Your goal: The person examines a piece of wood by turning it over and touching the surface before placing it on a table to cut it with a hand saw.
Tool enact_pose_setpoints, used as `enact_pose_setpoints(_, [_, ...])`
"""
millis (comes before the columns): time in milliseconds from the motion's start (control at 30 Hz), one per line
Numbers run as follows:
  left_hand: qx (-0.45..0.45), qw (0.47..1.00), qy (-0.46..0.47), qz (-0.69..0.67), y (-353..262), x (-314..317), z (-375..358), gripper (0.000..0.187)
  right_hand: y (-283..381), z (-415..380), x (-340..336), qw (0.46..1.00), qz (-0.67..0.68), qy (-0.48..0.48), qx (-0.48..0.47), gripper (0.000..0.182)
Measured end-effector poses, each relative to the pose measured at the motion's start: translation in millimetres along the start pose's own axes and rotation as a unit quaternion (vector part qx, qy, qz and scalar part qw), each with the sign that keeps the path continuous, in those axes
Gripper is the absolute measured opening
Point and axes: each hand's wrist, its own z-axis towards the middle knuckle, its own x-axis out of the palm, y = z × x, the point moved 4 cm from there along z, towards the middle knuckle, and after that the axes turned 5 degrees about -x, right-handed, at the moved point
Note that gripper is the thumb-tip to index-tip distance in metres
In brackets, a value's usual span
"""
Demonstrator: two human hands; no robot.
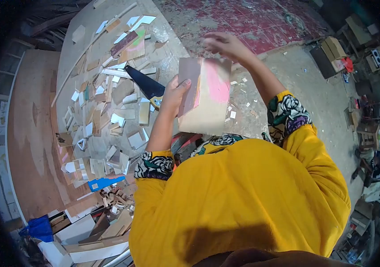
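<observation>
A flat wooden board [212, 102] is held up in front of my chest, its face painted in mauve and pink patches over bare wood. My left hand [175, 94] grips its left edge, thumb lying on the painted face. Just past the board's upper right corner, my right hand [228, 46] is raised with its fingers apart and slightly blurred, holding nothing. A handsaw [143, 81] with a black blade and yellow-orange handle lies on the floor, left of the board and close to my left hand.
Wood offcuts [122, 91] are scattered over a large pale sheet to the left. A blue-handled tool [105, 183] lies near a scrap heap [116, 200]. A plywood panel [32, 133] stands far left. Cardboard boxes [330, 53] and clutter line the right side.
</observation>
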Motion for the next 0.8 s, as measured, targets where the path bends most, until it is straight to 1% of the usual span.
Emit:
enact_pose_setpoints(33, [0.014, 0.999, -0.010, -0.040, -1, 0, -2, 0.037, -6, -4, -3, 1.000, 0.000, 0.002, -0.001, 0.046])
enact_pose_setpoints(67, [0.027, 0.996, -0.020, -0.081, -2, 0, -4, 0.037, -14, -11, -4, 0.997, 0.065, -0.003, 0.043, 0.047])
enact_pose_setpoints(100, [0.027, 0.996, -0.022, -0.083, -1, 1, -5, 0.037, -22, -17, -3, 0.988, 0.129, -0.009, 0.088, 0.047])
enact_pose_setpoints(133, [0.036, 0.994, -0.030, -0.101, -1, 2, -6, 0.037, -20, -27, 2, 0.981, 0.155, -0.012, 0.112, 0.043])
enact_pose_setpoints(167, [0.043, 0.991, -0.040, -0.119, -1, 1, -6, 0.038, -18, -34, 9, 0.981, 0.155, -0.010, 0.114, 0.043])
enact_pose_setpoints(233, [0.052, 0.989, -0.047, -0.127, -2, 5, -7, 0.037, -20, -47, 24, 0.975, 0.189, 0.026, 0.110, 0.040])
enact_pose_setpoints(267, [0.061, 0.988, -0.053, -0.133, -3, 5, -7, 0.036, -25, -48, 29, 0.967, 0.233, 0.035, 0.098, 0.037])
enact_pose_setpoints(300, [0.060, 0.988, -0.053, -0.133, 0, 3, -6, 0.036, -29, -50, 31, 0.967, 0.234, 0.034, 0.098, 0.037])
enact_pose_setpoints(367, [0.073, 0.990, -0.058, -0.109, 3, 1, -4, 0.035, -23, -55, 32, 0.964, 0.254, -0.004, 0.077, 0.031])
enact_pose_setpoints(400, [0.070, 0.990, -0.056, -0.108, 5, 1, -3, 0.035, -23, -56, 33, 0.964, 0.255, -0.006, 0.078, 0.031])
enact_pose_setpoints(467, [0.073, 0.990, -0.074, -0.093, 3, 5, -5, 0.031, -21, -58, 31, 0.975, 0.214, -0.013, 0.051, 0.027])
enact_pose_setpoints(567, [0.059, 0.989, -0.082, -0.105, 20, 5, -1, 0.029, -38, -57, 30, 0.978, 0.192, -0.005, 0.079, 0.027])
enact_pose_setpoints(600, [0.055, 0.989, -0.083, -0.106, 29, 6, 1, 0.029, -49, -56, 31, 0.978, 0.192, -0.005, 0.083, 0.027])
enact_pose_setpoints(667, [0.026, 0.987, -0.121, -0.103, 53, 2, 7, 0.027, -81, -53, 36, 0.978, 0.162, -0.019, 0.131, 0.031])
enact_pose_setpoints(700, [0.022, 0.987, -0.122, -0.105, 64, 1, 10, 0.027, -100, -51, 39, 0.977, 0.162, -0.019, 0.135, 0.031])
enact_pose_setpoints(733, [-0.011, 0.985, -0.140, -0.100, 78, -2, 13, 0.026, -122, -49, 42, 0.980, 0.137, -0.016, 0.144, 0.034])
enact_pose_setpoints(767, [-0.044, 0.982, -0.158, -0.095, 91, -5, 16, 0.025, -129, -49, 44, 0.982, 0.112, -0.014, 0.151, 0.037])
enact_pose_setpoints(800, [-0.046, 0.982, -0.158, -0.097, 101, -6, 19, 0.025, -137, -53, 45, 0.982, 0.112, -0.013, 0.154, 0.037])
